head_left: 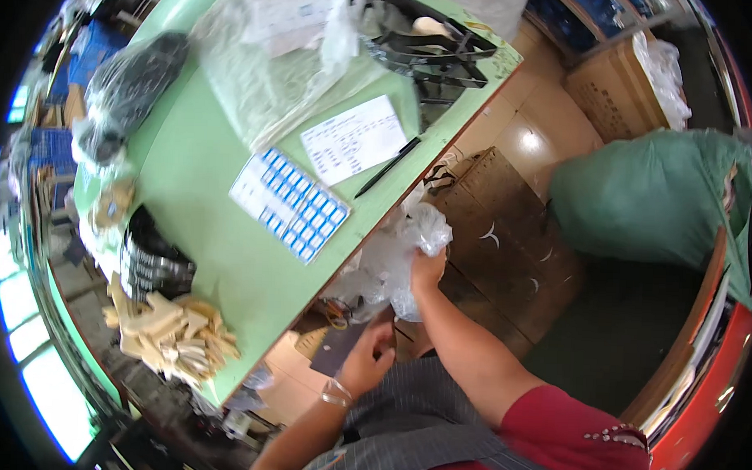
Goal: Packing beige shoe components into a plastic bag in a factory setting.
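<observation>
My right hand (pixel 428 271) is closed on a crumpled clear plastic bag (pixel 409 240), which hangs beside the table's edge. My left hand (pixel 370 357) is lower and nearer my body, its fingers curled. Whatever lies inside those fingers is hidden. Just beyond it shows a dark flat panel (pixel 332 350); I cannot tell whether the hand touches it. On the green table (pixel 177 228) near my right hand lie a sheet of blue-and-white labels (pixel 290 203), a handwritten paper (pixel 354 141) and a black pen (pixel 387 167).
Cream-coloured pieces (pixel 174 336) and black curved parts (pixel 153 260) sit at the table's near left. A wrapped dark bundle (pixel 137 82), a large clear bag (pixel 273 86) and black frames (pixel 436 51) lie farther back. Right of the table stand a green sack (pixel 642 199) and a carton (pixel 617 90).
</observation>
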`<state>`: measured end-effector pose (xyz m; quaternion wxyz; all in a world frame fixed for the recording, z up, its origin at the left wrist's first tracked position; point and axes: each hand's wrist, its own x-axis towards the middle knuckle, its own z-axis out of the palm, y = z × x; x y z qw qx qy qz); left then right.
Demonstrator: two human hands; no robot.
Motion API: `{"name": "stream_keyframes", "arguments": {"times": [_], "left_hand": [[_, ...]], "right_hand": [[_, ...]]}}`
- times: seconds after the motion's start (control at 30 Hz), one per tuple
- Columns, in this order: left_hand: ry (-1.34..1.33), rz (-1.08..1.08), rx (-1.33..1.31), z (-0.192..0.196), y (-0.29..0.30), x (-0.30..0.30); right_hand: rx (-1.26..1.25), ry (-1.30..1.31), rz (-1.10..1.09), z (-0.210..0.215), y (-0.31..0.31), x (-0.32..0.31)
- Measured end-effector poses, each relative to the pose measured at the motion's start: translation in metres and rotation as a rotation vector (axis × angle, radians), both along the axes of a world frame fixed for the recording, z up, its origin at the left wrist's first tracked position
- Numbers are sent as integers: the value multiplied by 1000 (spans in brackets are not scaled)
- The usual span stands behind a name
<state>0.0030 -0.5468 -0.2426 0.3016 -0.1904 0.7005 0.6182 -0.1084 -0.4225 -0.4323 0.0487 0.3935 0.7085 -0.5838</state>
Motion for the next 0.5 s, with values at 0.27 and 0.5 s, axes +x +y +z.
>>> {"name": "stream_keyframes", "arguments": {"times": [0.27,0.5], "left_hand": [[119,-780,-385,-88,-27,142],[-86,-313,-148,-88,9,99]], "right_hand": [[39,206,876,-140,-118,-38],[310,90,1243,-155,-42,-90]]}}
